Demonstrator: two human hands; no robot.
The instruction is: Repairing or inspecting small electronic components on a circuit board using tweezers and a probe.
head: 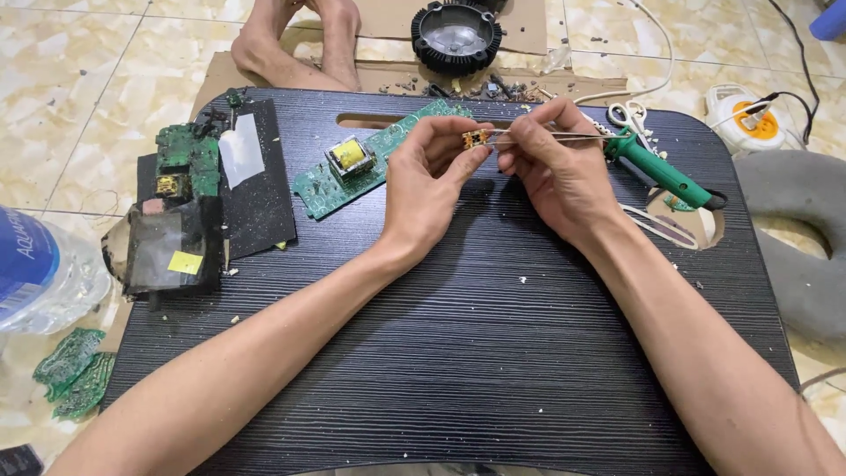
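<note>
My left hand (429, 181) pinches a small orange-and-black electronic component (476, 138) between thumb and fingertips, above the dark lap table (458, 353). My right hand (560, 167) holds thin metal tweezers (564, 136), whose tips touch the component. Just beyond my left hand lies a green circuit board (330, 181) with a yellow transformer (349, 155) on it. A green-handled soldering iron (665, 170) lies on the table to the right of my right hand.
At the table's left are black casing pieces (172, 247) and another green board (187, 163). A plastic water bottle (40, 273) and board fragments (70, 370) lie on the floor left. Beyond are bare feet (300, 40), a black round part (456, 35), scissors (627, 115) and a power strip (749, 115).
</note>
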